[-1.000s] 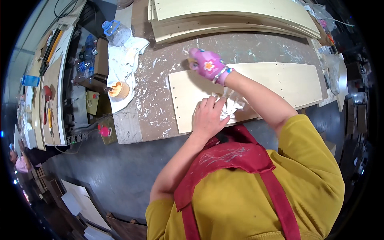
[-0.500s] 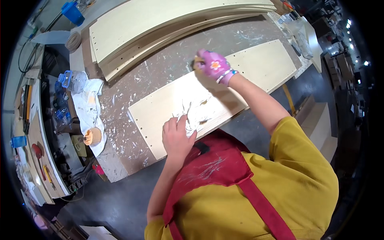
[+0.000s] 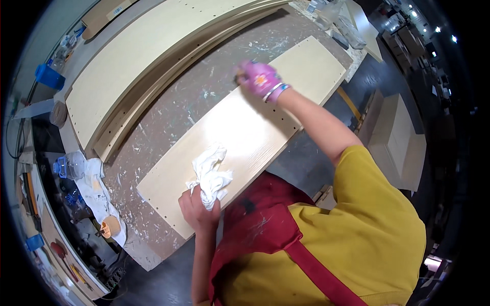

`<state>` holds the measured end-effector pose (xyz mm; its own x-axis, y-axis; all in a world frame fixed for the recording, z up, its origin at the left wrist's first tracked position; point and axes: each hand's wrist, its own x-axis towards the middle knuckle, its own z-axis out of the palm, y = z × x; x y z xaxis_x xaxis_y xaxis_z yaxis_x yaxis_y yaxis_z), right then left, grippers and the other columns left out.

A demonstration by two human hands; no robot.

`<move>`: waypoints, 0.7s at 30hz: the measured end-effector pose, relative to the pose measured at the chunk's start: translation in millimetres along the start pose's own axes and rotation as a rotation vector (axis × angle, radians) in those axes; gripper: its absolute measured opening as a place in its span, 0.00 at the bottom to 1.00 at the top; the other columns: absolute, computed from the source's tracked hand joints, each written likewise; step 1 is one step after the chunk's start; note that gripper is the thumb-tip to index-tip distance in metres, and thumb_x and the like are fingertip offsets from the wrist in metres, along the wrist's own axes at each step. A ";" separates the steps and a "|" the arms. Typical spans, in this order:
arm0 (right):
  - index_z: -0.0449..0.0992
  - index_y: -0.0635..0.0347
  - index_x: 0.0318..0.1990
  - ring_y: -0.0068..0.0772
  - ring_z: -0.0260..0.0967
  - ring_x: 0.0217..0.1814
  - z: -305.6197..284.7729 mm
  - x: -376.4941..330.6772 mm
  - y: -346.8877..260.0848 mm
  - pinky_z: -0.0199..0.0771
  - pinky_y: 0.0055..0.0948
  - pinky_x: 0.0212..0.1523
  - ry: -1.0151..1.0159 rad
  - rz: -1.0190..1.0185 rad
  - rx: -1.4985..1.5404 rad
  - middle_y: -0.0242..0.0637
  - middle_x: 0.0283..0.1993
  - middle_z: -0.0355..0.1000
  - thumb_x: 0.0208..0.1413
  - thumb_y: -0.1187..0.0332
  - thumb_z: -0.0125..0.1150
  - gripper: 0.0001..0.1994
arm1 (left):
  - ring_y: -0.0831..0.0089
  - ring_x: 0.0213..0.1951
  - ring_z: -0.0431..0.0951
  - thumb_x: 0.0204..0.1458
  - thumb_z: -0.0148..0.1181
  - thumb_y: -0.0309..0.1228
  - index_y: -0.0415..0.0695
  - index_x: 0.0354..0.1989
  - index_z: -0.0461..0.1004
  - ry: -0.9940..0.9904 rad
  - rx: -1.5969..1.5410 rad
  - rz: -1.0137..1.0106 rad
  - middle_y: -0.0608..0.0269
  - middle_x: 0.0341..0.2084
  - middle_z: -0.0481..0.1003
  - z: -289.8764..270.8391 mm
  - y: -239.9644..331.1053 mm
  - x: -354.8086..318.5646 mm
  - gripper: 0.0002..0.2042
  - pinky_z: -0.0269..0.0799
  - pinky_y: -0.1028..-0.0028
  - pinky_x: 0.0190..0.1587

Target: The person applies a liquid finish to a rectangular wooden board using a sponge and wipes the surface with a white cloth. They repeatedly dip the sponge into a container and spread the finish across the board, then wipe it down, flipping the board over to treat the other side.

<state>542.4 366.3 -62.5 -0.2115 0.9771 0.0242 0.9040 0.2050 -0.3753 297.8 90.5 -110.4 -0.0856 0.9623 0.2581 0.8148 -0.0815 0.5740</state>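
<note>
At centre frame, the bare left hand (image 3: 196,211) presses a crumpled white rag (image 3: 210,176) onto the pale wooden panel (image 3: 255,127), while the pink-gloved right hand (image 3: 261,80) apparently grips its far edge, steadying it.

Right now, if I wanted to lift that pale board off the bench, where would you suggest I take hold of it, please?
Probably by its two short ends. The board lies flat on the speckled bench, long and thin, so one-end lifting would likely let it sag. Its near long edge overhangs the bench front, giving fingers room underneath. The left hand presses a white rag on it; the gloved right hand steadies its far edge.
</note>
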 end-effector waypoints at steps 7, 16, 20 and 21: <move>0.73 0.57 0.37 0.54 0.72 0.38 23.9 1.3 -3.3 0.73 0.46 0.40 -0.003 -0.227 0.074 0.49 0.36 0.73 0.53 0.61 0.55 0.10 | 0.46 0.39 0.66 0.34 0.61 0.30 0.37 0.45 0.70 -0.060 0.061 -0.061 0.47 0.36 0.68 -0.8 5.9 1.9 0.24 0.64 0.54 0.42; 0.73 0.58 0.35 0.52 0.73 0.37 -64.3 58.2 188.0 0.73 0.45 0.38 0.055 -0.032 -0.049 0.49 0.34 0.74 0.56 0.64 0.50 0.09 | 0.51 0.40 0.68 0.41 0.58 0.29 0.35 0.42 0.68 0.055 0.025 -0.257 0.47 0.34 0.68 16.4 30.4 23.1 0.18 0.63 0.59 0.44; 0.74 0.66 0.41 0.52 0.75 0.37 -45.9 58.3 142.4 0.76 0.44 0.40 -0.036 -0.171 0.133 0.52 0.40 0.75 0.58 0.68 0.46 0.12 | 0.51 0.41 0.67 0.41 0.60 0.29 0.36 0.41 0.68 0.025 0.062 -0.089 0.48 0.35 0.68 64.8 94.4 86.5 0.17 0.62 0.60 0.46; 0.74 0.65 0.41 0.54 0.75 0.38 -38.8 52.3 143.6 0.76 0.46 0.41 -0.049 -0.248 0.120 0.53 0.41 0.75 0.59 0.66 0.43 0.14 | 0.50 0.41 0.67 0.42 0.60 0.30 0.37 0.42 0.68 -0.002 0.081 -0.036 0.48 0.36 0.67 86.7 115.8 112.8 0.18 0.62 0.59 0.46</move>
<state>675.5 449.0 -79.2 -0.4411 0.8934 0.0857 0.7723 0.4264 -0.4709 432.2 212.0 -82.2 -0.1149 0.9648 0.2365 0.8550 -0.0252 0.5180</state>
